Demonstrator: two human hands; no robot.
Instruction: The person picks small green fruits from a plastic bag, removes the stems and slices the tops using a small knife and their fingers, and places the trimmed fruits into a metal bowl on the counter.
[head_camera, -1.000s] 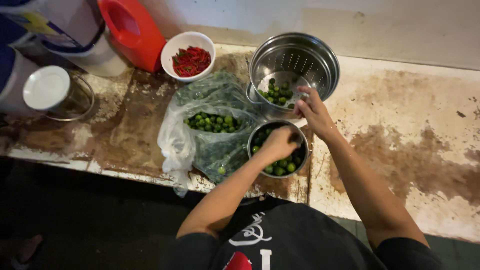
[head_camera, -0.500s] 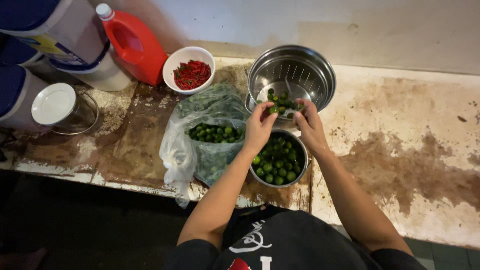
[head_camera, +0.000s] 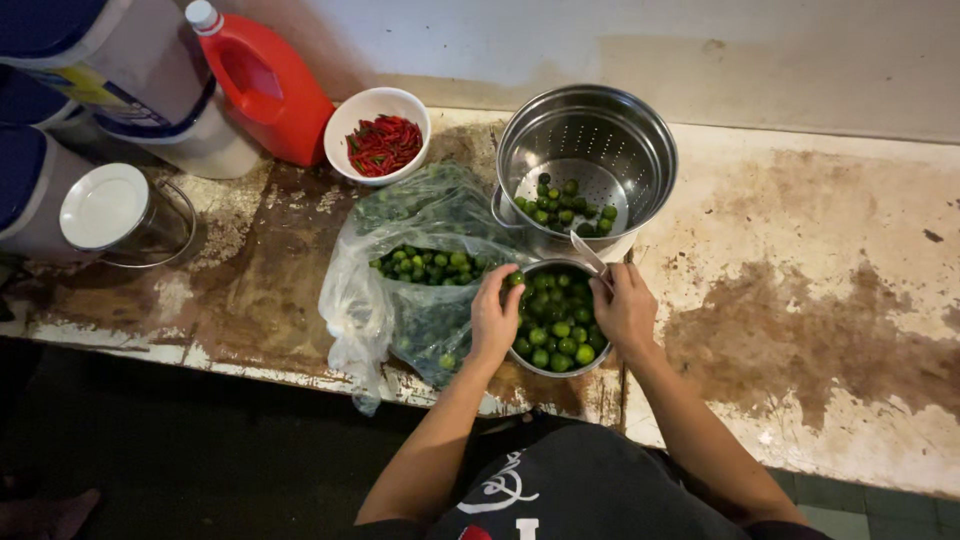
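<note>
A small metal bowl full of small green limes stands near the counter's front edge. My left hand rests over the bowl's left rim and pinches one lime at the fingertips. At the right rim, my right hand grips a small knife whose blade points up toward the colander. That metal colander sits just behind the bowl, with several limes at its bottom.
A clear plastic bag of limes lies left of the bowl. Behind it are a white bowl of red chilies and a red jug. A lidded glass jar and big containers stand at the left. The stained counter stretches right.
Both hands went up to the colander half a second ago and have come back down to the small bowl. The left hand now holds a lime.
</note>
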